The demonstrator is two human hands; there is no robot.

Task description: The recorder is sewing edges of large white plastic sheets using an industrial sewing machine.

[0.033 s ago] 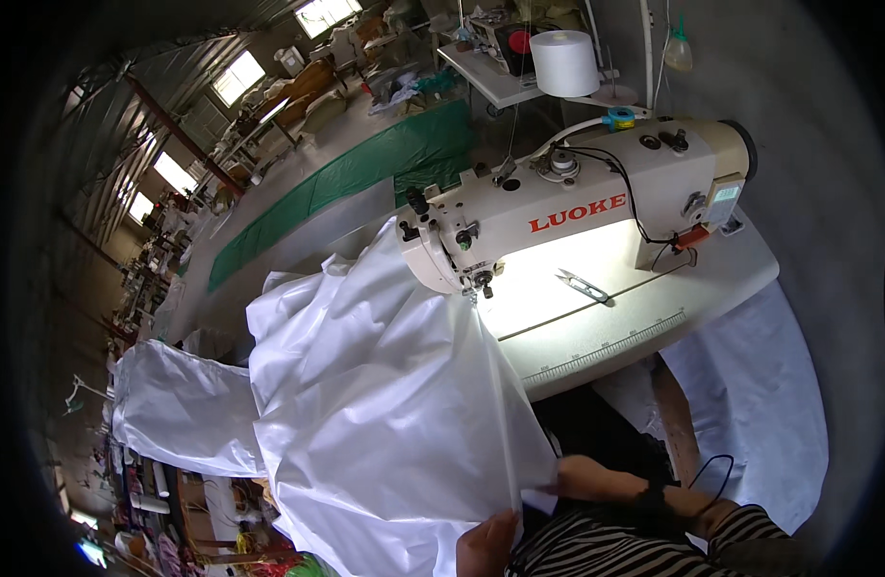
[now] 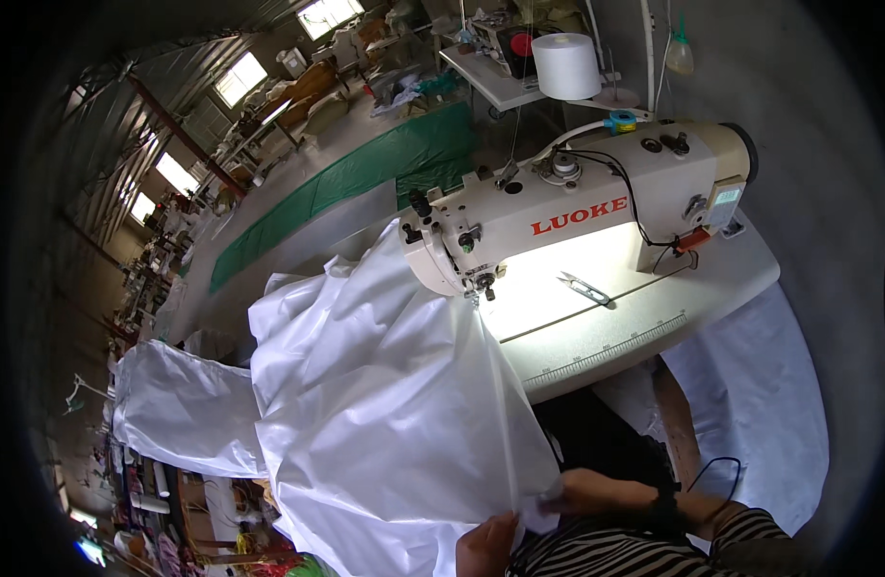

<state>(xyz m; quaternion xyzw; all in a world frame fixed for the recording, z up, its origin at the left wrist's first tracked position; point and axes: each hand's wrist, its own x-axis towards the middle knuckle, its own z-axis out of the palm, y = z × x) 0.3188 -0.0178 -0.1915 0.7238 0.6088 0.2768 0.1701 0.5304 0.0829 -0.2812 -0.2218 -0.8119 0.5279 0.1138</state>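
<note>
- left hand (image 2: 486, 545) and right hand (image 2: 588, 492) both pinching the white sheet's (image 2: 375, 394) near edge
- sheet runs up to the sewing machine's (image 2: 596, 188) needle
- snips (image 2: 585, 290) just lying on the lit bed (image 2: 538, 310)
- thread cone (image 2: 567, 69) behind, green tarp (image 2: 356, 190) beyond

Up close there's 1 sewing mach. (image 2: 596, 188), 1 thread cone (image 2: 566, 69), 1 pr. snips (image 2: 586, 290), 2 hands (image 2: 486, 545) (image 2: 588, 492), 1 btl. (image 2: 681, 58)

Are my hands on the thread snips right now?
No, the thread snips lie on the sewing table while the left hand and right hand hold the white fabric.
</note>
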